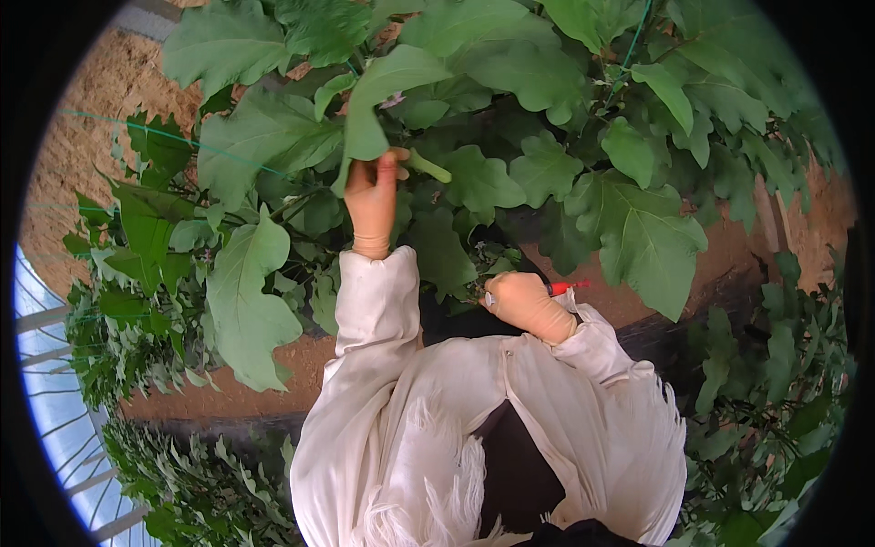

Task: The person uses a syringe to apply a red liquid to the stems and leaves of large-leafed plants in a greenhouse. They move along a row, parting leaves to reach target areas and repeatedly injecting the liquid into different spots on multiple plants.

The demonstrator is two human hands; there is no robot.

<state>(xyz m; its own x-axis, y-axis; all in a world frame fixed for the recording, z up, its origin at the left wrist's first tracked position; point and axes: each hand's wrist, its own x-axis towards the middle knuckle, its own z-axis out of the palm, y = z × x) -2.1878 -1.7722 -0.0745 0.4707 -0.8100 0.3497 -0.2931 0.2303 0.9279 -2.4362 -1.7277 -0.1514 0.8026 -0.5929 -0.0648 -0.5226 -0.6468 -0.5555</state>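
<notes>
My left hand [371, 208], in a thin tan glove, is raised among the leaves of an eggplant plant [485, 181]. Its thumb and fingers close on a pale green plant part [431, 166], perhaps a young leaf or shoot. A large drooping leaf [372, 102] covers some of the fingertips. Lower and to the right, my right hand [526, 305], gloved alike, is curled around a tool with a red handle [569, 286]. The tool's working end is hidden. Small leaves and stem bits [489, 270] lie just beyond these knuckles; whether the hand touches them I cannot tell.
Green support strings [198, 143] run through the foliage. A purple flower [392, 100] shows under the leaves. Bare soil [307, 372] and dark ground film [239, 424] lie beside my body. More plants [772, 369] stand at right and behind; a ribbed translucent greenhouse wall [65, 417] rises at left.
</notes>
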